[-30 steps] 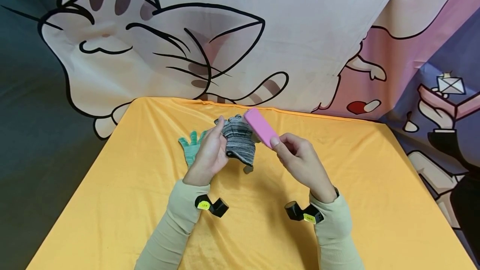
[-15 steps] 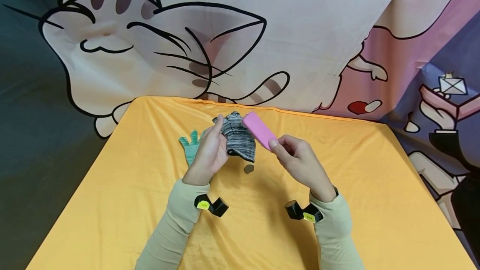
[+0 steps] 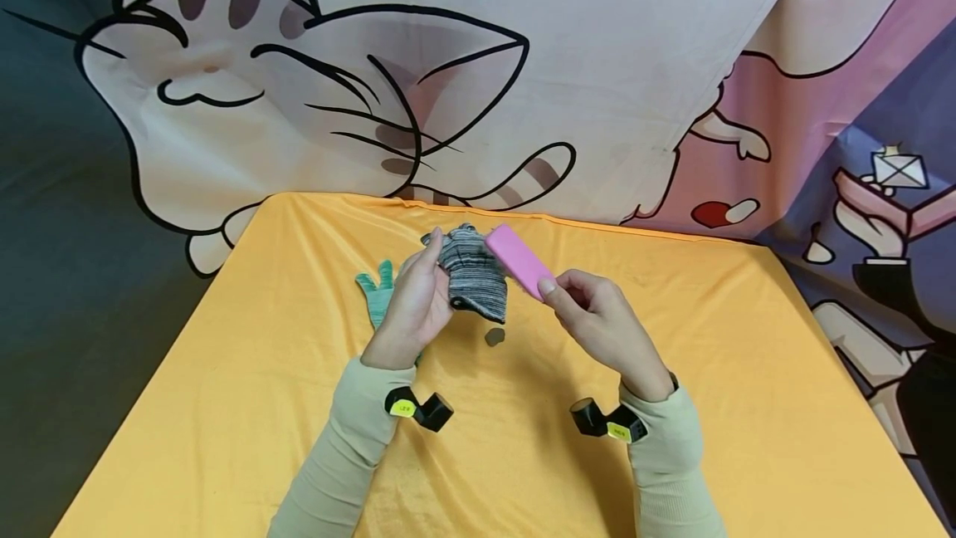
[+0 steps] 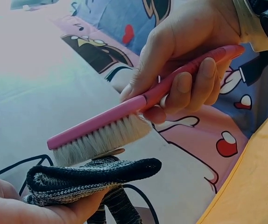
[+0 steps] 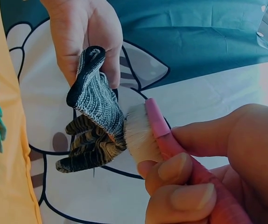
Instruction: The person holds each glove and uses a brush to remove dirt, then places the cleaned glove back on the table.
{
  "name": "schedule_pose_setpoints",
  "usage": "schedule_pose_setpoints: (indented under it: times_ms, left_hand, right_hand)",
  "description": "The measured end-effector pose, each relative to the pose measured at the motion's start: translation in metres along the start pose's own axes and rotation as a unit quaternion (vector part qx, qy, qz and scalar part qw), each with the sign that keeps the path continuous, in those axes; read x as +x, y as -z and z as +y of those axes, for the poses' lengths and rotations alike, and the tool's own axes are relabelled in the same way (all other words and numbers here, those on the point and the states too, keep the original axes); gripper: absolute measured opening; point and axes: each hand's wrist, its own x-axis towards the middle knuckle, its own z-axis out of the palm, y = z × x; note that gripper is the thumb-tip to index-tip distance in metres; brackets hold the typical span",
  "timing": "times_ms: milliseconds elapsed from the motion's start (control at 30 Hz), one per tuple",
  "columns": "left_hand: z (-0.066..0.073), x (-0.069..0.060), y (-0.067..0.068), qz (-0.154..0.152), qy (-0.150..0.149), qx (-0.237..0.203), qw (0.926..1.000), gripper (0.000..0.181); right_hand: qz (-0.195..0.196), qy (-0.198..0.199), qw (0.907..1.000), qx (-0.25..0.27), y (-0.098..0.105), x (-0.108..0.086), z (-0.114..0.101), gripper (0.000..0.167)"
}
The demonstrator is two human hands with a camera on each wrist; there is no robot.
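Observation:
My left hand [image 3: 418, 297] holds a black-and-grey knitted glove [image 3: 476, 276] above the table, with the cuff towards me. In the right wrist view the dark striped fingers of this glove [image 5: 96, 107] hang away from the palm. My right hand [image 3: 601, 322] grips the handle of a pink brush [image 3: 519, 260]; its back faces up in the head view, so the bristles are hidden there. In the left wrist view the pale bristles [image 4: 101, 137] lie against the glove's upper side, beyond the cuff.
A mint-green glove [image 3: 378, 293] lies on the yellow cloth-covered table [image 3: 299, 438], partly behind my left hand. Below the held glove shows a small grey-brown patch [image 3: 495, 337]; I cannot tell what it is. A cat-print backdrop [image 3: 418, 90] hangs behind the table.
The brush has shifted slightly down along the glove. The glove's lower corner has lifted a little, leaving the grey-brown patch apart from it. Both hands keep their grips.

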Motion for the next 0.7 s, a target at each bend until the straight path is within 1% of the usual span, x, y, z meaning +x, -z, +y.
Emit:
schedule_pose_setpoints:
  times_ms: [367, 433, 533, 633, 700]
  left_hand:
    - [0.0004, -0.0002, 0.0016, -0.009, 0.000, -0.006, 0.9999, 0.041]
    - [0.0003, -0.0001, 0.0015, -0.004, 0.003, -0.001, 1.0000, 0.041]
    - [0.0000, 0.0001, 0.0004, 0.012, 0.010, 0.008, 0.9998, 0.042]
    - [-0.0001, 0.0006, -0.0010, 0.025, 0.017, 0.020, 0.9993, 0.055]
    - [-0.0003, 0.0011, -0.0017, 0.026, 0.020, 0.025, 0.9991, 0.064]
  right_hand:
    - [0.001, 0.001, 1.0000, -0.001, 0.0010, -0.0008, -0.0011, 0.018]
    - [0.006, 0.004, 1.0000, 0.005, 0.0010, -0.0013, -0.0012, 0.018]
    - [0.014, 0.010, 0.9996, 0.021, 0.0005, -0.0018, -0.0014, 0.019]
    - [0.019, 0.014, 0.9990, 0.038, -0.0004, -0.0020, -0.0015, 0.020]
    - [0.020, 0.016, 0.9987, 0.044, -0.0012, -0.0018, -0.0022, 0.020]
